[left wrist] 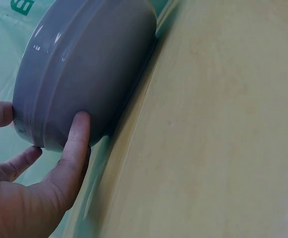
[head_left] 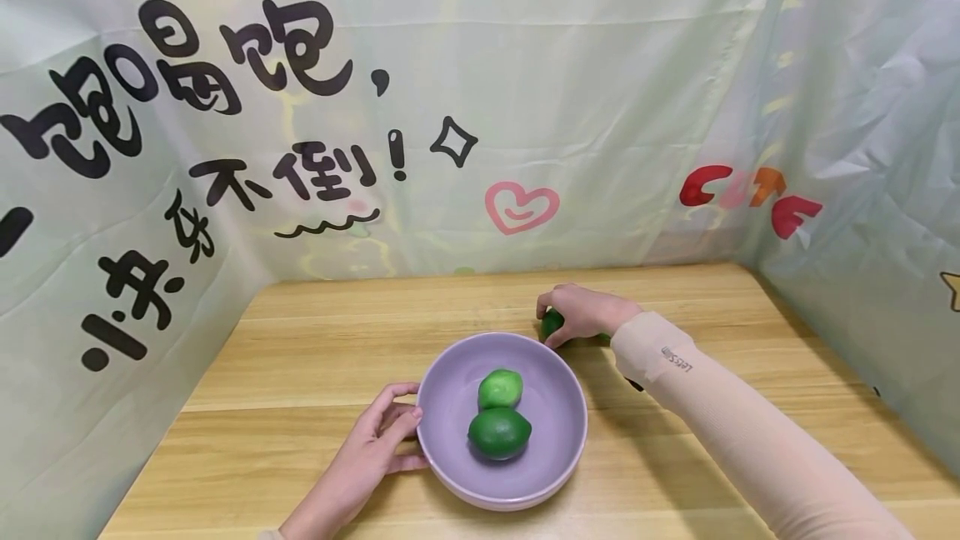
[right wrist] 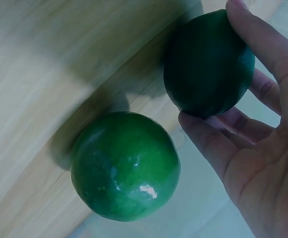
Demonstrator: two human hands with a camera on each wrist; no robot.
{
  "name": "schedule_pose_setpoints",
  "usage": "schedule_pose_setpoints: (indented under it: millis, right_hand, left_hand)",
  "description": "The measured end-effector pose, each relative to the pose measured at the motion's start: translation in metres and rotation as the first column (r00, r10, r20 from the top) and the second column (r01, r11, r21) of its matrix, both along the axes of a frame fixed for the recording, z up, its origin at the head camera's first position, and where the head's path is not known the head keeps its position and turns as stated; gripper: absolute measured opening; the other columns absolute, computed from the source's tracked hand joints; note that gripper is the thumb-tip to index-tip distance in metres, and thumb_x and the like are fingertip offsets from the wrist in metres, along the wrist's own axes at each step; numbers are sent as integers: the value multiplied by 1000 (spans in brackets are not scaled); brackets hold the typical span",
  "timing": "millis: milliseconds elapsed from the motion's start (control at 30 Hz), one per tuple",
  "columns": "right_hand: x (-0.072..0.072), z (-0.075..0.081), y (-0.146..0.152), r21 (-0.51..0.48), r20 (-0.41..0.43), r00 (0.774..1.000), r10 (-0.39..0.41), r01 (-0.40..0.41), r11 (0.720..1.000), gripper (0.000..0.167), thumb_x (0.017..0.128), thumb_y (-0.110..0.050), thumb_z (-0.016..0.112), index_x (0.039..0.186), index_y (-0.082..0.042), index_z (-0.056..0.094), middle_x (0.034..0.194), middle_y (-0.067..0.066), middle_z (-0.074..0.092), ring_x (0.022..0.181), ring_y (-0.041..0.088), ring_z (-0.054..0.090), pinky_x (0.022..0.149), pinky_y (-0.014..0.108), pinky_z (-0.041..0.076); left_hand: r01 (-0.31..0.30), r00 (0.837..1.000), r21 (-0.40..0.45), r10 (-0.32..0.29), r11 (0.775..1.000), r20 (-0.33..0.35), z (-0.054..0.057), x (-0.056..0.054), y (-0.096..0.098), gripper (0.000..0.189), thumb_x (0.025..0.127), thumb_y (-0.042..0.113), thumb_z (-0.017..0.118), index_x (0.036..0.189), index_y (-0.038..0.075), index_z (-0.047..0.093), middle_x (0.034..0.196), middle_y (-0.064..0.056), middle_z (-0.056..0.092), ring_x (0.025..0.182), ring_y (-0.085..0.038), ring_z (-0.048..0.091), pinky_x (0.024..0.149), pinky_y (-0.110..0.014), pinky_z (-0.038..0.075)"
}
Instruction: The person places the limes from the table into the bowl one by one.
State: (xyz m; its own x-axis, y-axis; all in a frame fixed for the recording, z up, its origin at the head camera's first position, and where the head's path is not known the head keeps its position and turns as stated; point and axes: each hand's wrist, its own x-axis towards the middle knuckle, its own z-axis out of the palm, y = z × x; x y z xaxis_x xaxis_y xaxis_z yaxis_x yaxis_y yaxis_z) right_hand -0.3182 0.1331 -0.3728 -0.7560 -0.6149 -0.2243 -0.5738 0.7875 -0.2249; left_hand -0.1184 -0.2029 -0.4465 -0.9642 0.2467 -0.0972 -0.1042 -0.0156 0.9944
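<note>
Grip on the dark green fruit (right wrist: 208,64), with the purple bowl (head_left: 551,398) braced.

The right hand (head_left: 588,311) pinches the dark green fruit between thumb and fingertips, behind and to the right of the bowl, over the tabletop (head_left: 300,373); contact with the surface cannot be confirmed. A glossy green fruit (right wrist: 126,166) lies just beside it. The left hand (head_left: 369,444) is spread, fingertips against the bowl's outer wall and rim; inside sit a light green fruit (head_left: 500,390) and a dark lemon-shaped fruit (head_left: 498,433). Recommended: oppose thumb and fingers across the widest part, as smooth skin may slip. Lift vertically to avoid rolling the neighbouring fruit. Apply light pressure to the bowl; a one-sided push could slide it.
</note>
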Motion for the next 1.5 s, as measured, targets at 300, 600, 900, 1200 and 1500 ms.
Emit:
schedule_pose_setpoints:
  millis: [300,600,900,1200,1500]
  right_hand:
    - [0,-2,2,-22,13,1000,-11,12,1000,50,91,-39,87,127,-8,69,126,12,69,119,30,63,107,49,57]
    - [1,-2,3,-34,19,1000,-19,20,999,51,92,-40,87,128,-7,69,124,11,69,117,28,62,107,47,57]
    - [0,-2,3,-37,33,999,-26,27,999,52,92,-40,87,128,-7,69,128,12,69,120,29,62,107,47,57]
    - [-3,-3,5,-37,30,999,-21,22,999,52,92,-42,86,129,-8,69,127,11,69,116,26,63,104,45,58]
    - [-1,-1,8,-56,32,999,-6,8,998,54,93,-40,86,130,-6,69,123,11,68,111,25,63,102,43,58]
  left_hand:
    - [-7,1000,-4,7,1000,5,-1,-1,1,49,111,27,61,154,9,45,134,-23,60,113,-29,68,91,-46,70]
    - [-3,1000,3,3,1000,11,-2,-2,0,50,111,28,61,155,10,45,137,-24,60,115,-29,69,92,-46,70]
    - [4,1000,5,-4,1000,17,-2,-2,-1,50,111,29,60,155,11,45,141,-27,58,117,-29,70,94,-47,69]
    - [1,1000,-3,-1,1000,22,-1,-2,-1,50,111,30,60,155,12,45,141,-26,58,118,-29,69,94,-47,69]
    - [-13,999,-15,13,1000,35,-1,-1,-1,49,111,31,61,154,13,47,138,-23,61,117,-30,69,94,-49,69]
